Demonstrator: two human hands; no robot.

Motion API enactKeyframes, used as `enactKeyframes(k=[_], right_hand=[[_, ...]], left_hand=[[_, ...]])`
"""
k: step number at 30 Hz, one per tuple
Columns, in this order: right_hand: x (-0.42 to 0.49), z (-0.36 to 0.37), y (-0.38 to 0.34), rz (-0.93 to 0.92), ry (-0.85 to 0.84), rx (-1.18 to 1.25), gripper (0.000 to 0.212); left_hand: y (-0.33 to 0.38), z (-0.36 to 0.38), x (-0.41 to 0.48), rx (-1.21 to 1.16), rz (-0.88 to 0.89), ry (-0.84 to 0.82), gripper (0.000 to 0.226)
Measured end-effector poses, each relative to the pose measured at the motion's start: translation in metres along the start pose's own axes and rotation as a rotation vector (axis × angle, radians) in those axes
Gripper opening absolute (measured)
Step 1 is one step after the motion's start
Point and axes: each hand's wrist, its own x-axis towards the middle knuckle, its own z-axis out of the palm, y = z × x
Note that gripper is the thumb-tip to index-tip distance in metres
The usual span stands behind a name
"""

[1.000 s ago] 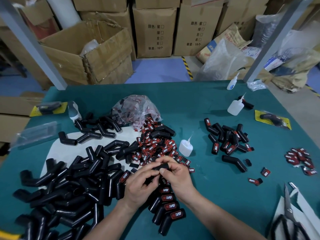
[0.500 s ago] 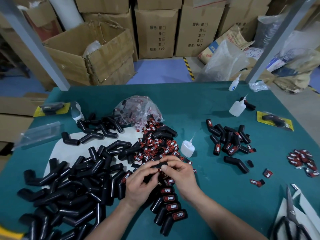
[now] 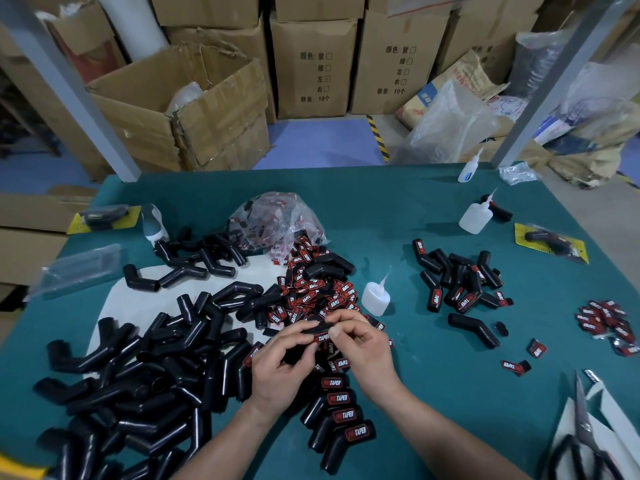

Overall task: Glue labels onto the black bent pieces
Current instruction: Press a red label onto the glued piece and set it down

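Both hands hold one black bent piece point(image 3: 313, 330) above the table's near middle. My left hand point(image 3: 282, 367) grips its lower end; my right hand point(image 3: 363, 348) pinches its upper end, thumb beside a red-and-black TAPER label point(image 3: 322, 337) on it. A heap of loose labels point(image 3: 311, 289) lies just behind the hands. Plain black bent pieces point(image 3: 145, 368) are piled at the left. Labelled pieces point(image 3: 341, 414) lie in a row under my wrists. A small glue bottle point(image 3: 375, 297) stands right of the label heap.
More labelled pieces point(image 3: 457, 285) lie at the right, with loose labels point(image 3: 607, 320) near the right edge. A clear bag of labels point(image 3: 273, 220), two further glue bottles point(image 3: 474, 216) point(image 3: 468, 168), scissors point(image 3: 581, 441) on white paper and cardboard boxes point(image 3: 180, 109) beyond the table.
The hands have turned the piece slightly, so the label on it now shows between the thumbs. The camera has tilted a little.
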Motion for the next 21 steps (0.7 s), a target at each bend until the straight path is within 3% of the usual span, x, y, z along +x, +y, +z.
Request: enactKeyframes(k=[21], right_hand=[[-0.0026,0.0014,0.0035,-0.041,0.013,-0.017,0.012]], left_hand=[[0.0030,0.0023,-0.0010,-0.029,-0.014,-0.023,0.016]])
